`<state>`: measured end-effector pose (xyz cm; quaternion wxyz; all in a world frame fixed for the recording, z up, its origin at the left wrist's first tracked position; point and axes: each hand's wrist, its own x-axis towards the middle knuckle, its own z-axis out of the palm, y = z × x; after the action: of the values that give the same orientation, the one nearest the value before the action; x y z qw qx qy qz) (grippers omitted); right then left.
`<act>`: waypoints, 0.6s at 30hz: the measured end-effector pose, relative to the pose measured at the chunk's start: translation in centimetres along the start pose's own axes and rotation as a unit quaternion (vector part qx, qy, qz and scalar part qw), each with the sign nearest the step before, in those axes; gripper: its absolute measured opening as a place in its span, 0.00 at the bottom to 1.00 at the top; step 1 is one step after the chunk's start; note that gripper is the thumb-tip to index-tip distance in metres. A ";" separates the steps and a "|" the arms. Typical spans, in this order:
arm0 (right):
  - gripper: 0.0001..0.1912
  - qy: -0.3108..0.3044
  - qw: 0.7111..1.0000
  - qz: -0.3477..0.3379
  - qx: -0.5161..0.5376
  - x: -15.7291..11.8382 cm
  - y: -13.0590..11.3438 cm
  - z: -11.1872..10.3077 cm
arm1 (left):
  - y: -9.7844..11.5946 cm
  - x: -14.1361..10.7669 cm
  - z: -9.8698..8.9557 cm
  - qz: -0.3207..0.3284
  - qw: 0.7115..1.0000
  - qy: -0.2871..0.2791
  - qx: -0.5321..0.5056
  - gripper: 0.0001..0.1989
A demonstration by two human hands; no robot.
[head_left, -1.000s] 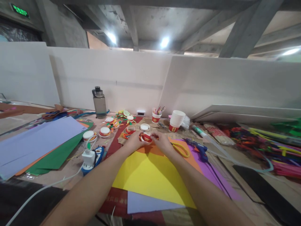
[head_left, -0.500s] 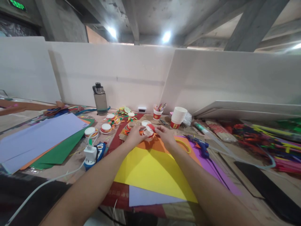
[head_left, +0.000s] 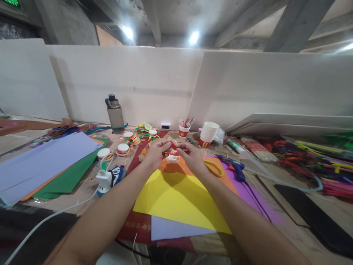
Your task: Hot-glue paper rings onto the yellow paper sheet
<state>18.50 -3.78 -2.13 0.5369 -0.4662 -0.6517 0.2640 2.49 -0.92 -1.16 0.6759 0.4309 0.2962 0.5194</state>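
My left hand (head_left: 156, 154) and my right hand (head_left: 193, 159) meet above the sheets, fingers closed from both sides on a red paper piece (head_left: 173, 144). The piece looks cut from a paper cup, though the fingers cover part of it. Just beneath the hands, a cut-down red-and-white paper cup (head_left: 173, 158) rests on the orange paper (head_left: 173, 167). Closer to me lies a yellow sheet (head_left: 176, 195). A yellow ring-shaped strip (head_left: 213, 168) is to the right of my right hand, with a blue glue gun (head_left: 234, 170) beyond it.
Left of my hands stand cut cup pieces (head_left: 122, 149), a plugged-in power strip (head_left: 109, 180) and coloured sheets (head_left: 49, 158). Behind are a water bottle (head_left: 115, 116), a pencil cup (head_left: 184, 130) and stacked paper cups (head_left: 208, 134). A black phone-like slab (head_left: 311, 217) lies at right.
My hands have come together and lifted the red paper piece off the cut-down cup. My left fingers have left the cup and now pinch the piece too.
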 end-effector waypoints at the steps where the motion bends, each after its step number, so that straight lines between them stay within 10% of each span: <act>1: 0.13 0.001 1.000 0.000 0.007 0.1 -0.1 -0.2 | 0.1 0.0 0.0 0.008 1.000 0.001 -0.002 0.13; 11: 0.12 -0.004 0.992 0.071 -0.107 3.3 -3.2 -5.3 | 0.4 -0.2 0.3 0.026 0.999 0.038 -0.005 0.14; 18: 0.02 -0.128 0.859 0.119 -0.480 -0.8 0.3 -8.4 | 0.4 0.0 0.3 0.041 0.998 0.043 -0.006 0.16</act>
<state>26.51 -5.62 -0.40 0.1225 -0.7025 -0.7001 0.0377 2.53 -0.98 -0.69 0.6429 0.4161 0.3042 0.5666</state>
